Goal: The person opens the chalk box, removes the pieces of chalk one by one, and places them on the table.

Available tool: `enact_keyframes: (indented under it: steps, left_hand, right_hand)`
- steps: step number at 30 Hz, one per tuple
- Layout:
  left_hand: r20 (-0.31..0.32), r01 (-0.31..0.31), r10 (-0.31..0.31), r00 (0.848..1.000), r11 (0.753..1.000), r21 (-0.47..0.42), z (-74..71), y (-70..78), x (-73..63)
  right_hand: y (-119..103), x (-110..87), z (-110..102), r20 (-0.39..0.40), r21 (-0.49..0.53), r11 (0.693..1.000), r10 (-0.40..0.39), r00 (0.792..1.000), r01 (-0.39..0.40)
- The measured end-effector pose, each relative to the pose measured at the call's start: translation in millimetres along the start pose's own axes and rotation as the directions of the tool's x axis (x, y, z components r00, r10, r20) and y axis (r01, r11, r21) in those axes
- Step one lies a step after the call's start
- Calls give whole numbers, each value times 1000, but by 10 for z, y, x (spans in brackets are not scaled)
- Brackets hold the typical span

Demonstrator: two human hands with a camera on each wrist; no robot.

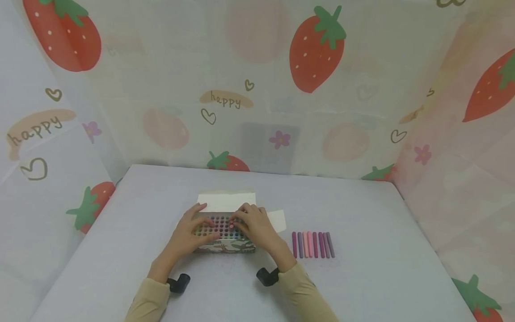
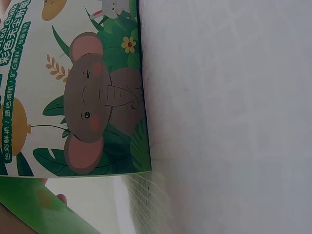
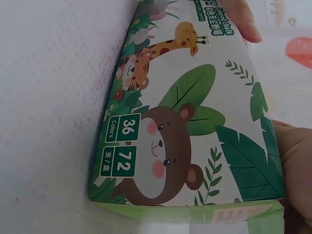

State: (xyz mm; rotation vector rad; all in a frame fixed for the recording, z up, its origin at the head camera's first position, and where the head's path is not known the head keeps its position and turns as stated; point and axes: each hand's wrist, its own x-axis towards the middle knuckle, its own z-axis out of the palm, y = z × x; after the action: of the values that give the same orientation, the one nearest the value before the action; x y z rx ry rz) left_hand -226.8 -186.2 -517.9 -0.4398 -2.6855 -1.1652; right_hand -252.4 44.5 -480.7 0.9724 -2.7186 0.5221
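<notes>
An opened box of coloured chalk [image 1: 226,245] stands on the table, its sticks upright with round ends showing in rows. My right hand [image 1: 257,226] is over the right part of the box and pinches a pink chalk stick [image 1: 231,226] at the rows. Across the left part lies my left hand [image 1: 189,230], fingers spread, thumb near the front edge and one finger reaching toward the raised lid [image 1: 227,202]. The right wrist view shows the printed box front [image 3: 161,141] with a bear and the left thumb at its top edge. An elephant [image 2: 95,102] is printed on the front in the left wrist view.
Right of the box, several chalk sticks [image 1: 313,244] in purple, grey and pink lie side by side in a row. A white side flap [image 1: 277,220] sticks out at the box's right. Strawberry-printed cloth [image 1: 257,134] hangs behind the white table [image 1: 370,268].
</notes>
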Motion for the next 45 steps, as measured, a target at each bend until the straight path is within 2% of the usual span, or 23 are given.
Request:
enact_keyframes:
  steps: [5,11,15,21,27,37,45]
  left_hand:
    - [2,0,0,1000,1000,-4,-1,4,3]
    - [-4,-8,8,1000,1000,-5,-7,-1,9]
    - [2,-1,1,1000,1000,-5,-5,-15,15]
    - [5,4,-4,1000,1000,-7,6,-24,18]
    - [8,10,-10,1000,1000,7,11,-24,18]
    - [11,13,-13,1000,1000,-2,-1,14,-1]
    - [13,7,-7,1000,1000,2,-4,26,1]
  right_hand:
    - [11,20,-53,-13,11,1000,10,1000,-10]
    - [12,41,-161,-44,72,997,19,999,-16]
    - [8,47,-239,-99,103,995,5,995,5]
    - [56,45,-297,-245,145,987,-28,969,65]
    - [98,13,-392,-342,157,986,-6,940,64]
    - [236,-95,-528,-411,202,978,41,911,47]
    - [364,-227,-623,-420,244,970,124,899,-20]
